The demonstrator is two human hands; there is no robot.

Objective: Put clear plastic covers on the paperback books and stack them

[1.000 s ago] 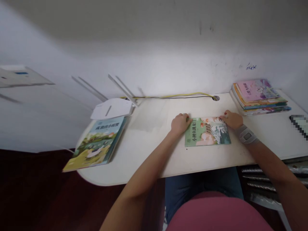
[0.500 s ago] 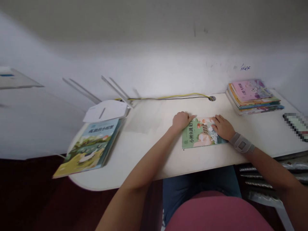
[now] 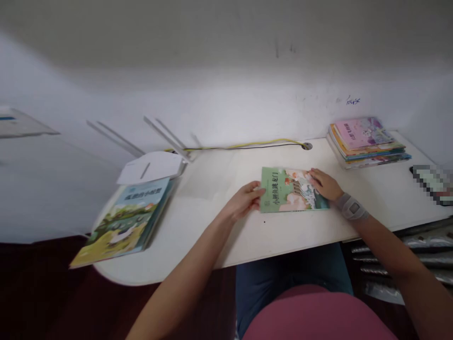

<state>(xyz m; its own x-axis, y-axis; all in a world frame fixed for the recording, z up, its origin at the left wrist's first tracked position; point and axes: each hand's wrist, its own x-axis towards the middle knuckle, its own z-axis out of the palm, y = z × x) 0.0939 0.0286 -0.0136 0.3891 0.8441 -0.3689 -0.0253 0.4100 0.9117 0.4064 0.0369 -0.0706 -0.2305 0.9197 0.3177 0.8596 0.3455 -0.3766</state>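
A green picture book (image 3: 288, 191) with a bridge and white waves on its cover lies on the white table (image 3: 205, 222) in front of me. My left hand (image 3: 247, 199) grips the book's left edge, thumb on the cover and the other fingers at the side and below. Flat over the right part of the cover rests my right hand (image 3: 326, 185), its fingers stretched out. A grey band (image 3: 352, 208) is round my right wrist.
On the left, a book with a lake scene (image 3: 122, 224) overhangs the table edge, beside a white router (image 3: 150, 167) with antennas. A stack of books (image 3: 364, 137) stands at the back right, near a blurred phone (image 3: 433, 184). A yellow cable (image 3: 255, 143) runs along the wall.
My left hand has moved from the book's top left corner down to its left edge and now holds it there. The right hand stays on the cover. The view has shifted slightly.
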